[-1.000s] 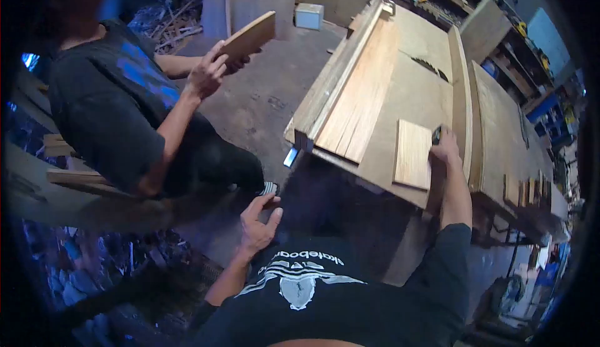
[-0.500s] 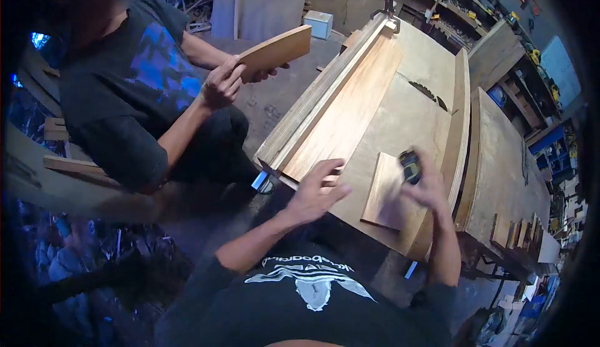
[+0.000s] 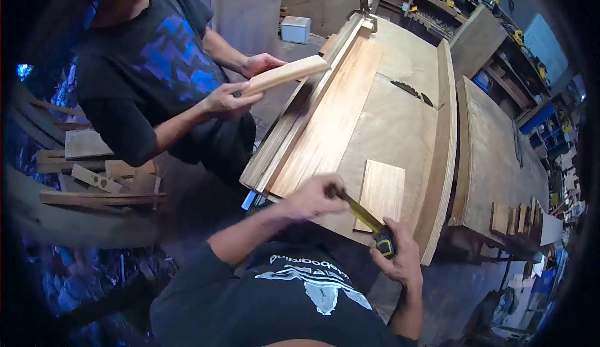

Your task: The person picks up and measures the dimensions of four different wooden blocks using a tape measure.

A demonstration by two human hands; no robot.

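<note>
My right hand (image 3: 400, 253) grips the black and yellow case of a tape measure (image 3: 384, 243). A length of yellow blade (image 3: 364, 215) runs out of it to my left hand (image 3: 315, 198), whose fingers pinch the blade's end. Just beyond the tape lies a short wooden board (image 3: 382, 192) flat on the saw table (image 3: 400, 125). A long wooden plank (image 3: 331, 116) rests along the left fence, beyond my left hand.
At the left, a co-worker (image 3: 169, 66) holds another board (image 3: 287, 75) in both hands. A toothed circular saw blade (image 3: 409, 91) sticks up through the table. A raised wooden fence (image 3: 440, 153) runs along the right side. A clamp (image 3: 364, 11) sits at the far end.
My right hand has brought the tape measure down and left, and its blade is now drawn out to my left hand. The co-worker has lowered and tilted their board.
</note>
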